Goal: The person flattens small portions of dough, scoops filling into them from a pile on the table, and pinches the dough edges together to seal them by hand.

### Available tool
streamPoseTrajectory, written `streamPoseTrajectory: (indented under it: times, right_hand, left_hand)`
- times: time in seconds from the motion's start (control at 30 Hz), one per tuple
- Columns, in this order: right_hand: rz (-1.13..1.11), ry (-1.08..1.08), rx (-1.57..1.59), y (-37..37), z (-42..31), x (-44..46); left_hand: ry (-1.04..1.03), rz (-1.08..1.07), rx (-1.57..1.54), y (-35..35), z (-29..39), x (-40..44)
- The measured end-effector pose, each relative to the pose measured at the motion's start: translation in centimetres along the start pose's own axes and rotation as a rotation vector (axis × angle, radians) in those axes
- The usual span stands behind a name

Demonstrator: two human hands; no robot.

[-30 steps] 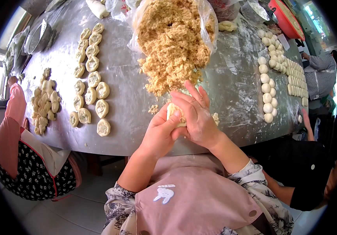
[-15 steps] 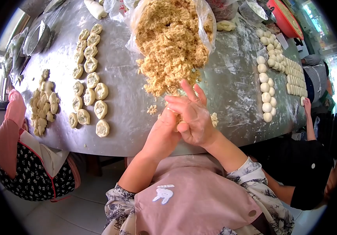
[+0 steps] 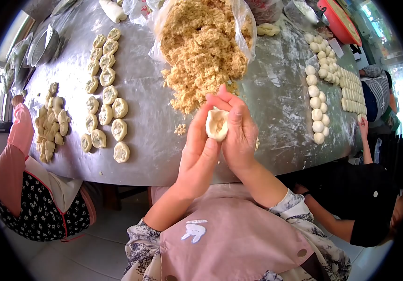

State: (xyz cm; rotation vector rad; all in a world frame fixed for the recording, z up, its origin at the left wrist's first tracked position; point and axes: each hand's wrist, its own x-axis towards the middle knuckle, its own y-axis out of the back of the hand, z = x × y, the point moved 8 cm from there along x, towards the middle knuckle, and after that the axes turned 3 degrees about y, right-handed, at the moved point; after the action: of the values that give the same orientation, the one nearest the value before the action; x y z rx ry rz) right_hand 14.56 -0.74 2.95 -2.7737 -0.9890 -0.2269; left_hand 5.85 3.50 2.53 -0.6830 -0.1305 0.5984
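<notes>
Between my two hands is a piece of dough (image 3: 217, 124), shaped like a small cup with some tan filling in its hollow. My left hand (image 3: 195, 149) is closed around its left side, the thumb pressed on the lower edge. From the right, my right hand (image 3: 239, 133) wraps it, with the fingertips of both hands meeting above it. Just beyond lies a large heap of crumbly tan filling (image 3: 206, 51), spilling out of a clear plastic bag (image 3: 242, 28) onto the metal table (image 3: 164, 154).
Rows of pinched dough pieces (image 3: 110, 95) lie to the left, beside a pile of dough pieces (image 3: 51, 122). Round dough balls (image 3: 317, 114) line the right, near a red basin (image 3: 339, 21). Co-workers stand on both sides; one person's hand (image 3: 361, 122) touches the dough rows at right.
My hands have turned and drawn together, bringing the dough cup's open side into view. At left, a co-worker's hand has moved up toward the table's edge.
</notes>
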Motion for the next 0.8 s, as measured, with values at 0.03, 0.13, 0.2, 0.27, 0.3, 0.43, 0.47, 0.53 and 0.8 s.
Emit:
streamPoseTrajectory:
  times: [0.03,0.13,0.2,0.27,0.3,0.43,0.47,0.53,0.8]
  right_hand:
    - [-0.037,0.016,0.054,-0.4,-0.3,-0.2]
    - [-0.198,0.014,0.147,-1.9,-1.2,-0.8]
    - [-0.323,0.033,0.056,-2.7,-2.0,-1.3]
    - [-0.252,0.098,0.053,-3.1,-2.6,-1.6]
    - [-0.265,0.002,0.080,-3.4,-2.1,-1.7]
    - [-0.101,-0.249,0.095,-2.5,-0.5,-1.6]
    - [-0.097,-0.210,0.064,-2.4,-0.1,-1.4]
    - [-0.133,-0.167,-0.058,-1.5,-1.3,-0.6]
    - [-0.340,0.327,-0.352,-2.5,-3.8,-2.1]
  left_hand:
    - [-0.076,-0.012,0.142,0.4,0.2,-0.1]
    - [-0.401,0.074,0.444,1.0,2.0,-0.3]
    - [-0.456,0.073,0.570,1.1,2.8,-0.3]
    - [-0.464,0.071,0.707,1.0,2.9,-0.4]
    - [-0.501,0.080,0.842,0.9,3.0,-0.6]
    - [-0.312,-0.025,1.003,0.1,2.3,-0.1]
    - [-0.291,-0.014,1.029,0.0,2.4,-0.2]
    - [-0.344,0.052,0.859,0.4,2.0,-0.5]
    - [-0.100,-0.182,0.562,-0.2,0.7,0.3]
